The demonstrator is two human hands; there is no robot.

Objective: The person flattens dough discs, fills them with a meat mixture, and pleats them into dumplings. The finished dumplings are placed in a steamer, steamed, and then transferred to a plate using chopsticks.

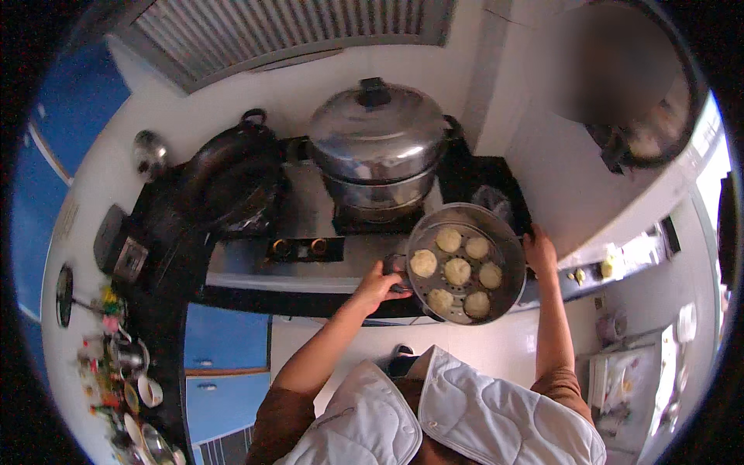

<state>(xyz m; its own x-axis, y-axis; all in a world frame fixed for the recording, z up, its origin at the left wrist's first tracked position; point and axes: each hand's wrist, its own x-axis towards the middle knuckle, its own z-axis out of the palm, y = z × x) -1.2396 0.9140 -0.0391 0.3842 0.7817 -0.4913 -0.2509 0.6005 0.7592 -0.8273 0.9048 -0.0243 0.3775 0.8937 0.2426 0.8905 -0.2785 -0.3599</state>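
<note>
Between both hands is a round metal steamer tier (467, 213) with a perforated base, carrying several pale round buns (457, 271). My left hand (378, 289) grips its dark left handle (394, 273). At its right side, my right hand (540, 252) holds the tier near the rim; the fingers and that handle are partly hidden. Just beyond the tier, a lidded stainless steel steamer pot (378, 139) stands on the gas stove (308, 203), its lid on.
A black wok (232, 174) rests on the stove's left side. Crumpled clear plastic (491, 200) lies behind the tier. Bottles and bowls (150, 390) crowd the left counter. A wall (558, 192) rises close on the right, and a blurred round area covers the upper right.
</note>
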